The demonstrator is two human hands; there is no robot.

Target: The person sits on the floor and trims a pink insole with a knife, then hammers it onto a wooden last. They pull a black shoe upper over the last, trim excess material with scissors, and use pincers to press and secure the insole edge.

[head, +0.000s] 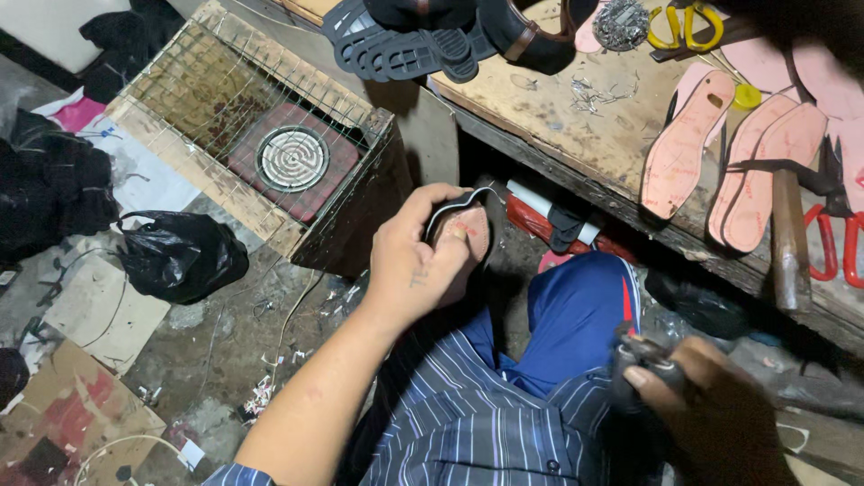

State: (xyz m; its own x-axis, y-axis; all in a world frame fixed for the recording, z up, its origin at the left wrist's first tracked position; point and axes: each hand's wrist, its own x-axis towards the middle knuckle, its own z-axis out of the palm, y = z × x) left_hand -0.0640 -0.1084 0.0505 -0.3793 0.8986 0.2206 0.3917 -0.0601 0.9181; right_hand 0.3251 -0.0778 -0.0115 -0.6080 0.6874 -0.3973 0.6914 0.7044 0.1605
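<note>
Shoe part (463,225): pink insole-shaped piece with black strap edging, held up over the lap, gripped in the left hand (418,265).
Tool (643,355): small, dark, metal-tipped, kind unclear in shadow, clasped in the right hand (706,396) beside the knee.

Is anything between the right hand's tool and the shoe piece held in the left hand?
Nothing visible. The left hand holds the shoe piece up; the right hand grips a dark tool lower right, with only the blue-trousered knee below the gap.

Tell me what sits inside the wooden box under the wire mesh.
Inside the wooden box, beneath the wire mesh, sits a red electric hotplate with a round coil. The mesh and shadow obscure the box's floor.
</note>
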